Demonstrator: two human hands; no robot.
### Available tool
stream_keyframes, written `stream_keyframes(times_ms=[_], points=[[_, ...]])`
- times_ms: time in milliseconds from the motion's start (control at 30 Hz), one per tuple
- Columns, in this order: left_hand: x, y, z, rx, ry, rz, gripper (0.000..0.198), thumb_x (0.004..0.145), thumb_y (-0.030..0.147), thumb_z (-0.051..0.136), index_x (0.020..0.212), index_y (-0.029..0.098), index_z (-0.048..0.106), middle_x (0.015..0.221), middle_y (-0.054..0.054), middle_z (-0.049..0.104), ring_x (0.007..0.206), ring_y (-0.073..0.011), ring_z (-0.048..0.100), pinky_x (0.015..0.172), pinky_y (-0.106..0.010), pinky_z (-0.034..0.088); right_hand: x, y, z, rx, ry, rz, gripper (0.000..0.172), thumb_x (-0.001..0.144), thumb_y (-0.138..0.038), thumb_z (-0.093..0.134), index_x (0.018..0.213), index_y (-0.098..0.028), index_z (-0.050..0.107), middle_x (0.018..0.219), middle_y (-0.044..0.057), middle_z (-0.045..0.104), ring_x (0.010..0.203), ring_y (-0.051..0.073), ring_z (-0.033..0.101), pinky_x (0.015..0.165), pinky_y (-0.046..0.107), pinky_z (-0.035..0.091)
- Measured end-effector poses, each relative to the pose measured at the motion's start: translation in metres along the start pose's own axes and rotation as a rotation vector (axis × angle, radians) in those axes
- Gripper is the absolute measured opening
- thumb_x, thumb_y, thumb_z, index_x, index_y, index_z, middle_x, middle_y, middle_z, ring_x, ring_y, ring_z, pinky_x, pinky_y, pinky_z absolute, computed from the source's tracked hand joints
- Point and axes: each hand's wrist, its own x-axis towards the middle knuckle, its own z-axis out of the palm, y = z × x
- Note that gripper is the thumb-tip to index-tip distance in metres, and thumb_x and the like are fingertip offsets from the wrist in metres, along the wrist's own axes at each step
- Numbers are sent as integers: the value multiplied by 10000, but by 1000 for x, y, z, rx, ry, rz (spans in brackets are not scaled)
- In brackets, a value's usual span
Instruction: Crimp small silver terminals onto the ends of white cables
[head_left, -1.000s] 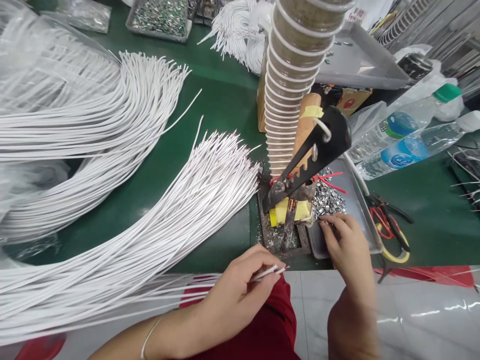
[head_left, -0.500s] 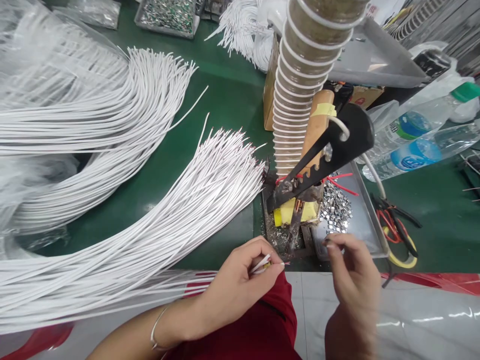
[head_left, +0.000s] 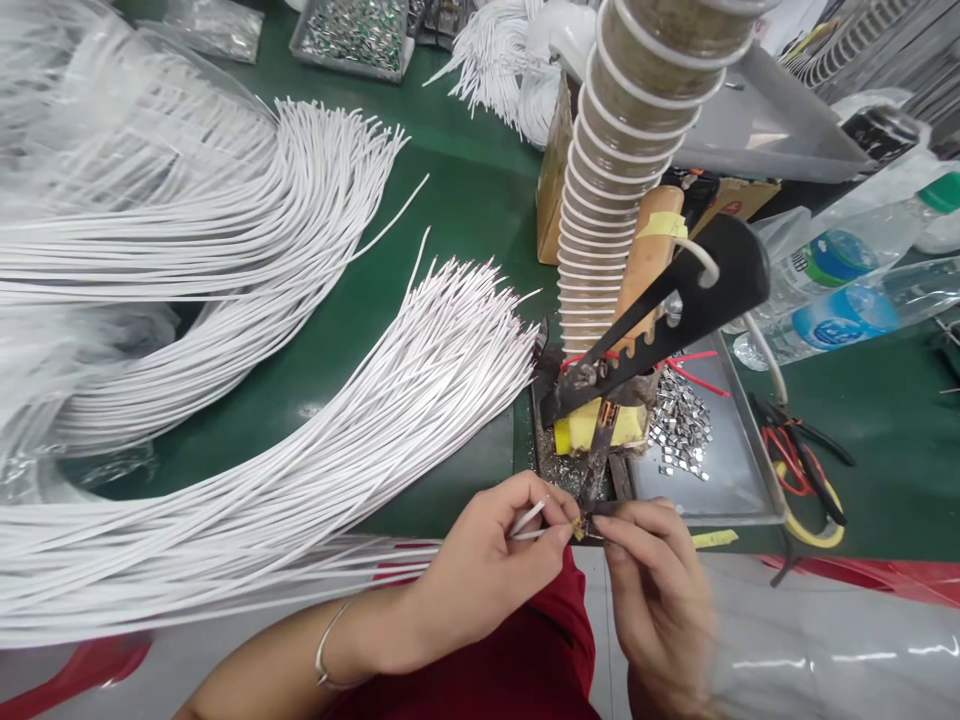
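My left hand [head_left: 480, 570] is closed in a pinch on the ends of two thin white wires [head_left: 527, 520], near the table's front edge. My right hand [head_left: 649, 575] is closed too, its fingertips pinching a small metal piece right at the tips of those wires. Both hands meet just in front of the soldering stand [head_left: 600, 420] with its yellow sponge. A grey tray [head_left: 731, 470] holding several small shiny metal terminals [head_left: 679, 425] lies just behind my right hand.
Large bundles of white wires [head_left: 300, 470] fan across the green table [head_left: 450, 210] on the left. A ribbed hose [head_left: 622, 170] rises behind the stand. Water bottles [head_left: 832, 320] and cutters with red and yellow handles [head_left: 802, 470] lie at the right. A tray of parts [head_left: 352, 30] sits far back.
My right hand left the tray of terminals and came left and nearer, meeting my left hand at the wire tips. The left hand stayed on the wires.
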Motion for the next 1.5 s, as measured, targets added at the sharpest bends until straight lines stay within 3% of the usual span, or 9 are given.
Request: stream_keyframes(times_ms=[133, 467, 700, 833, 967, 1100, 1267, 1367, 1500], points=[[3, -1, -2, 13, 10, 10, 110, 910, 165, 610, 816, 158, 555, 961, -32, 645, 856, -126, 575, 798, -253, 456, 0, -1, 2, -54, 70, -80, 263, 897, -17, 601, 1100, -184, 604, 1090, 51, 635, 988, 148, 642, 840, 322, 564], [5, 1, -4, -10, 31, 45, 103, 922, 154, 613, 830, 157, 565, 976, -25, 639, 874, -111, 587, 834, -232, 477, 4, -4, 7, -138, 114, -148, 265, 878, -12, 656, 1085, -171, 614, 1066, 62, 687, 951, 157, 687, 792, 332, 606], [2, 4, -1, 31, 38, 25, 110, 931, 137, 597, 831, 162, 558, 1000, -32, 641, 893, -119, 601, 713, -175, 501, 7, -8, 9, -253, 149, -184, 218, 874, -48, 682, 1044, -169, 623, 1005, 65, 688, 887, 159, 691, 752, 324, 627], [0, 3, 2, 51, 59, 62, 118, 917, 107, 584, 822, 166, 549, 979, -20, 639, 853, -104, 596, 642, -142, 476, 5, -8, 10, -229, 123, -202, 256, 860, -22, 674, 1070, -152, 605, 1034, 70, 647, 921, 152, 666, 795, 299, 630], [-1, -1, 3, 113, 72, 61, 122, 906, 95, 576, 816, 170, 545, 949, -18, 642, 829, -107, 598, 620, -145, 475, 9, -9, 8, -89, 94, -139, 280, 861, 10, 608, 1067, -178, 578, 1014, 55, 609, 909, 157, 642, 749, 308, 618], [-4, -8, 3, 162, 71, 54, 112, 926, 126, 578, 829, 176, 552, 965, -29, 649, 865, -132, 628, 626, -168, 496, 16, -11, 3, -40, 91, -166, 259, 839, 18, 591, 997, -187, 582, 943, 35, 578, 835, 157, 585, 727, 359, 559], [-7, -17, 3, 275, -29, 100, 88, 937, 144, 608, 856, 170, 584, 983, -35, 673, 887, -148, 649, 755, -238, 523, 14, -12, -2, -15, 0, -132, 205, 873, -81, 675, 1038, -197, 638, 872, 15, 482, 790, 146, 481, 704, 324, 488], [-7, -22, 1, 420, -131, 188, 122, 881, 51, 611, 880, 171, 586, 984, -24, 639, 895, -143, 601, 820, -250, 488, 8, -11, -2, 30, -135, -53, 197, 923, -101, 632, 1092, -199, 659, 871, 18, 500, 832, 146, 503, 712, 288, 489], [-10, -19, -4, 476, -141, 239, 159, 889, 12, 548, 905, 170, 555, 1056, -40, 545, 946, -139, 556, 859, -244, 474, 5, -9, -2, 71, -194, 29, 112, 933, -118, 635, 1005, -203, 649, 865, 14, 532, 830, 143, 517, 686, 272, 480]])
